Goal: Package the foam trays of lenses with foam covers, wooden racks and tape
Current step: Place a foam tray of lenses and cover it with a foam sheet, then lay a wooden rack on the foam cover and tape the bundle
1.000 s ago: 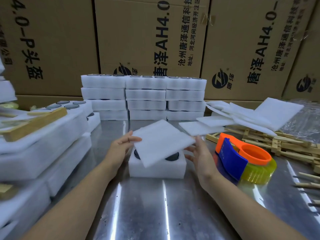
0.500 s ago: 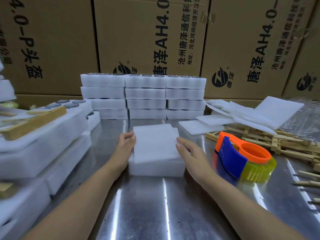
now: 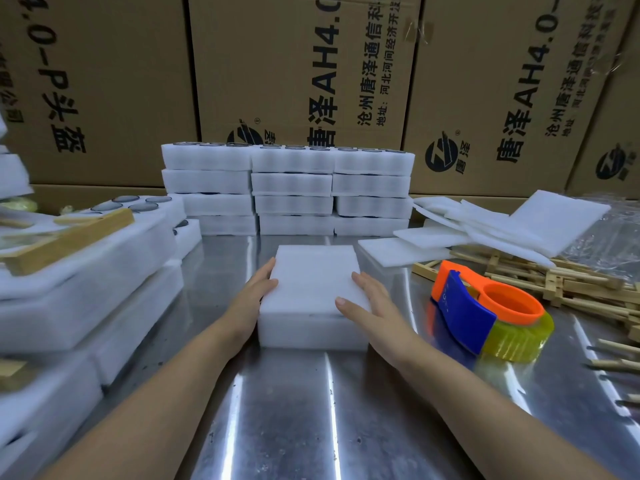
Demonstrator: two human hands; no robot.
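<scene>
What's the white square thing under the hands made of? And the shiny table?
The white cover looks like soft foam: dull, slightly fuzzy, with thick edges. The table looks like polished metal, probably steel: it is grey and mirrors the lights in bright streaks.

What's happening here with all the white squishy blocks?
A person is packing lenses. The left hand and the right hand steady a foam cover lying on a foam tray on the metal table. The tape dispenser sits untouched to the right, with wooden racks behind it. More stacked trays wait at the back.
</scene>
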